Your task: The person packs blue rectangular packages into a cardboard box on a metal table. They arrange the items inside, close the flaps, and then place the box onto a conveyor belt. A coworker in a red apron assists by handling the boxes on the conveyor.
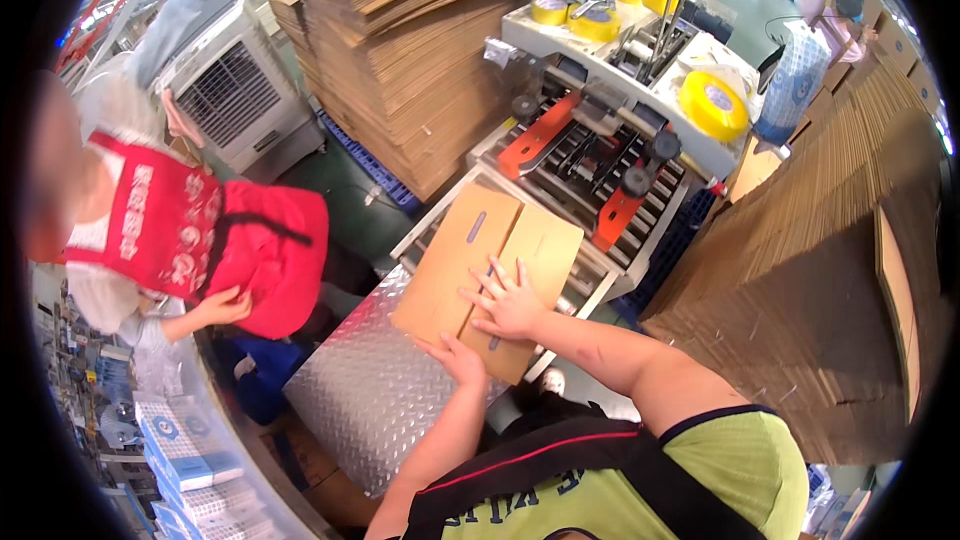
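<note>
A green shirt (735, 465) crossed by a black strap (520, 460) with red piping is seen at the lower edge. Just beyond it, the near left side of a brown box (440, 260) is touched by the left hand (462, 360); whether its fingers are closed on the edge cannot be told. The right hand (512, 305) is laid flat on the box's top, its fingers spread wide across the seam where two flaps meet. The cardboard is smooth and matt, marked by small dark oblongs.

The box is set slantwise, partly over the desk (370, 390) and partly over the near end of a machine (605, 150). The desk is faced with shiny metal, raised in a diamond tread. On the machine, rows of cylindrical rollers (655, 212) are flanked by orange guides (540, 135), and glossy yellow tape (713, 106) is carried above them in round rolls.

To the left, a red apron (270, 250) is worn by a co-worker, near whom white-and-blue packs (190, 440) are piled. Flattened cardboard is stacked in ridged layers on the right (800, 260) and behind on the left (410, 80), the latter over a blue pallet (370, 165). A boxy white cooler (235, 90) with a dark grille is stood on the greenish floor (350, 188). Farther off, another person (847, 25) is seen.
</note>
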Motion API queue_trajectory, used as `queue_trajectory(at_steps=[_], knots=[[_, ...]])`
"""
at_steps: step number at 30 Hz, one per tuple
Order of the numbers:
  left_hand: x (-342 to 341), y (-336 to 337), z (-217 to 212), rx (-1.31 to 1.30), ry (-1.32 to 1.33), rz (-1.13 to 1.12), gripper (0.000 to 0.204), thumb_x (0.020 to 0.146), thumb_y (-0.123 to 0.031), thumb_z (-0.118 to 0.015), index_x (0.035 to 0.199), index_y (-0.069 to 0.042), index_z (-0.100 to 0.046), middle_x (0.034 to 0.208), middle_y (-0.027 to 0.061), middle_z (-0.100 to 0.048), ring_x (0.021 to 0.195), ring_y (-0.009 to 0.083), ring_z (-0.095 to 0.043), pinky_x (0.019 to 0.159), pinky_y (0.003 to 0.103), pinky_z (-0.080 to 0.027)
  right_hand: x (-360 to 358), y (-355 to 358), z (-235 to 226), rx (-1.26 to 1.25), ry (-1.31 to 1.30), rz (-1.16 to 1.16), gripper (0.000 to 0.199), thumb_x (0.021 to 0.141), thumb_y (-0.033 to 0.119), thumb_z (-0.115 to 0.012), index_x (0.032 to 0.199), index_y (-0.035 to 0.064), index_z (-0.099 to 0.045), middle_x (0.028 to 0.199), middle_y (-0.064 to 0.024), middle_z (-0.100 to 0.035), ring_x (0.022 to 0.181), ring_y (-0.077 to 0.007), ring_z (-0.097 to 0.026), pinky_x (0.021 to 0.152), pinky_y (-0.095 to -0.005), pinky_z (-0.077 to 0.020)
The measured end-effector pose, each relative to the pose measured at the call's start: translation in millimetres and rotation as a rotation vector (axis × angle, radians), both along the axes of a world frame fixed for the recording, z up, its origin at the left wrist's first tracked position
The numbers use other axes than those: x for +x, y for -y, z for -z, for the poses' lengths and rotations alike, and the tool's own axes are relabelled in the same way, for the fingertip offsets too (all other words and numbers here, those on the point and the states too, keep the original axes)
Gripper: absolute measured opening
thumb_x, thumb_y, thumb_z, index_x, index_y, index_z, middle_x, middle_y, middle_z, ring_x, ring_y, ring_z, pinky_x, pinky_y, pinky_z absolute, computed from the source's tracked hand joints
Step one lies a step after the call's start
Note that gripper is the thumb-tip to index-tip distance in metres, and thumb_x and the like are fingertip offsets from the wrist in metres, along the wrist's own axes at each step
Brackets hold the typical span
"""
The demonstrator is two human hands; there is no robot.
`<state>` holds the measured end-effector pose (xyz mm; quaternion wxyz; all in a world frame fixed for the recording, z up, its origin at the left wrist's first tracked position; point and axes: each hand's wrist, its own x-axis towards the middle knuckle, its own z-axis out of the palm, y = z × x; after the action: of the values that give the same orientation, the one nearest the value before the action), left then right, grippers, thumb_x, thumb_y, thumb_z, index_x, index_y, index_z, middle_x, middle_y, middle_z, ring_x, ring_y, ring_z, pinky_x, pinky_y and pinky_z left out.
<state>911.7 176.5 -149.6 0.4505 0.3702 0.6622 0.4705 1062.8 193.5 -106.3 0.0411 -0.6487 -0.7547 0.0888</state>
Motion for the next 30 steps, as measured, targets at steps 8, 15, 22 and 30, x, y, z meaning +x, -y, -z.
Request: queue_trajectory(at_steps=[8, 15, 22, 30], knots=[[170.2, -136.7, 33.1, 0.127, 0.107, 0.291, 0.069, 0.104, -0.026, -0.041, 0.156, -0.009, 0.0, 0.154, 0.0244, -0.026, 0.137, 0.0334, -0.037, 0.111, 0.038, -0.033, 168.0, -98.5, 13.4, 0.032, 0.059, 0.253, 0.06, 0.095, 0.058, -0.036, 0.149, 0.0333, -0.035, 0.158, -0.005, -0.026, 0.149, -0.0328, -0.01, 0.11, -0.0727, -0.0024], [103.8, -57.7, 126.4, -0.36, 0.074, 0.9, 0.054, 0.102, -0.051, -0.04, 0.12, -0.003, -0.056, 0.109, 0.0085, -0.058, 0.102, 0.0203, -0.053, 0.091, 0.035, -0.042, 250.6, -109.2, 14.3, 0.307, -0.063, 0.28, 0.046, 0.096, 0.038, -0.047, 0.138, 0.0177, -0.049, 0.144, -0.0098, -0.042, 0.142, -0.0322, -0.027, 0.114, -0.0628, -0.0178], [-58.8, 49.4, 61.7, -0.598, -0.319, 1.141, 0.043, 0.097, -0.04, -0.054, 0.11, -0.002, -0.068, 0.092, 0.0049, -0.07, 0.084, 0.0144, -0.065, 0.074, 0.029, -0.051, 202.9, 59.1, -12.9, 0.42, -0.521, 0.116, 0.022, 0.091, 0.017, -0.061, 0.112, 0.0081, -0.063, 0.099, -0.0131, -0.064, 0.097, -0.0318, -0.061, 0.088, -0.0415, -0.0498], [-153.2, 24.4, 207.7, -0.441, -0.496, 1.138, 0.053, 0.089, -0.046, -0.06, 0.114, 0.0, -0.067, 0.094, 0.0112, -0.072, 0.086, 0.0206, -0.068, 0.079, 0.035, -0.052, 258.3, 261.4, -396.2, 1.125, 0.701, 0.404, 0.043, 0.068, 0.004, -0.068, 0.11, 0.0075, -0.062, 0.106, -0.013, -0.065, 0.097, -0.0321, -0.062, 0.082, -0.0446, -0.051]])
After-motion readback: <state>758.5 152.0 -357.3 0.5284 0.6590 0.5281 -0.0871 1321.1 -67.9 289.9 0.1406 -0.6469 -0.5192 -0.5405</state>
